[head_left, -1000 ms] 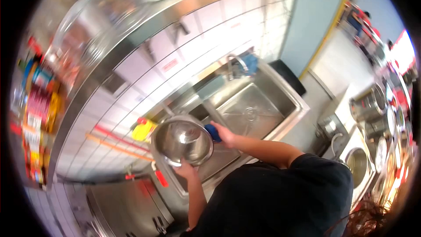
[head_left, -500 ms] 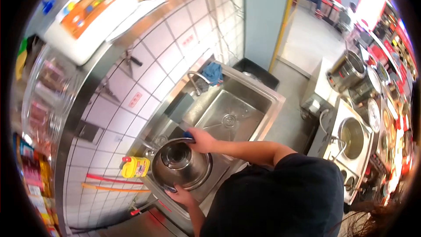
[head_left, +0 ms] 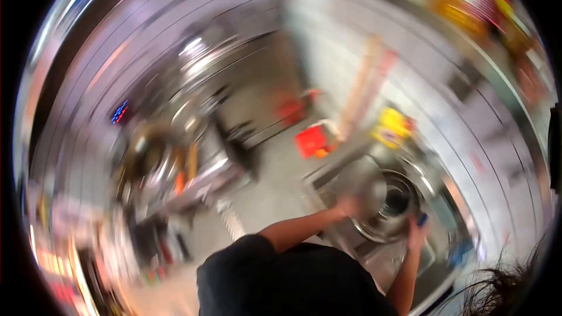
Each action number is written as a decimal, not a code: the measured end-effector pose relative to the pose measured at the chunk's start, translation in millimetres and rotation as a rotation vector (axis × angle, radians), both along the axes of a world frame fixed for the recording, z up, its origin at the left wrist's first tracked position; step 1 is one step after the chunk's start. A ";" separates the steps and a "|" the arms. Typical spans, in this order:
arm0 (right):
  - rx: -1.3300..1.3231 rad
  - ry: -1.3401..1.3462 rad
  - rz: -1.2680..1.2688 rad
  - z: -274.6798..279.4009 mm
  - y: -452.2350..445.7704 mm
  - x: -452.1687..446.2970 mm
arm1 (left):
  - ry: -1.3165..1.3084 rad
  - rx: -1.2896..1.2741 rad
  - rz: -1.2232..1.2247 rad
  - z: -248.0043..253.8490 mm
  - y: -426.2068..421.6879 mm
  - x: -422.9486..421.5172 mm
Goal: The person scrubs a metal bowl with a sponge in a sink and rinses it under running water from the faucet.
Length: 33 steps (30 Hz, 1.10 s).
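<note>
Over the sink (head_left: 383, 256), our left hand (head_left: 349, 205) is touching blurred round metalware (head_left: 358, 182), fingers too smeared to tell; our right hand (head_left: 417, 234) is clamping a blue scrubber (head_left: 422, 220) at the steel bowl's (head_left: 396, 199) right.

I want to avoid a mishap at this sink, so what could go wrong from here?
The left hand seems to grip the blurred metal vessel alone, so it might slip and bang the metal bowl beside it. Moved carelessly, that vessel could also tip the nearby yellow container. The small blue item in the right hand may drop into the bowl.
</note>
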State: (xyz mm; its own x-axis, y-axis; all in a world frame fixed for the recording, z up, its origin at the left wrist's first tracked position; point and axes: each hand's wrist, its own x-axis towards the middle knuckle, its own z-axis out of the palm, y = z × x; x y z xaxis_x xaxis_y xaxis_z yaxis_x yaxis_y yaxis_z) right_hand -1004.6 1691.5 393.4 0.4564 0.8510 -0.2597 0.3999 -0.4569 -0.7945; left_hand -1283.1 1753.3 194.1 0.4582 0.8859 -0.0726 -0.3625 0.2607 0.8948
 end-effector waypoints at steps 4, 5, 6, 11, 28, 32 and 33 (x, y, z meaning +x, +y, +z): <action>0.371 0.888 0.030 -41.9 23.8 7.6 | 0.344 -0.264 0.366 35.7 -13.3 -17.3; 0.370 0.883 -0.011 -25.9 24.7 -6.1 | 0.378 -0.293 0.378 31.6 -15.5 -23.2; 0.372 0.801 0.041 -47.7 38.8 7.1 | 0.387 -0.301 0.380 37.6 -15.4 -27.1; 0.379 0.185 0.468 -27.8 102.4 -21.0 | 0.492 -0.337 0.392 58.6 -22.1 -39.1; -0.150 1.545 0.519 -79.7 60.2 -98.7 | 0.443 -0.312 0.909 133.2 -2.3 -38.1; 0.003 1.386 0.306 -75.0 46.4 -105.0 | 0.592 -0.191 1.030 120.7 -2.0 -35.7; 0.097 1.191 0.291 -69.4 42.5 -107.9 | 0.584 -0.126 1.050 120.3 -5.1 -34.4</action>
State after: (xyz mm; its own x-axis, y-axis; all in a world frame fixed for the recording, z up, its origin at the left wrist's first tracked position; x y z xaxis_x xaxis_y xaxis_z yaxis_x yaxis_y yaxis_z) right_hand -1112.5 1734.0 324.1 -0.2321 0.9204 -0.3148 -0.5208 -0.3909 -0.7589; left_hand -1317.5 1748.2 314.4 -0.6117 0.7784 -0.1411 0.0002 0.1785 0.9839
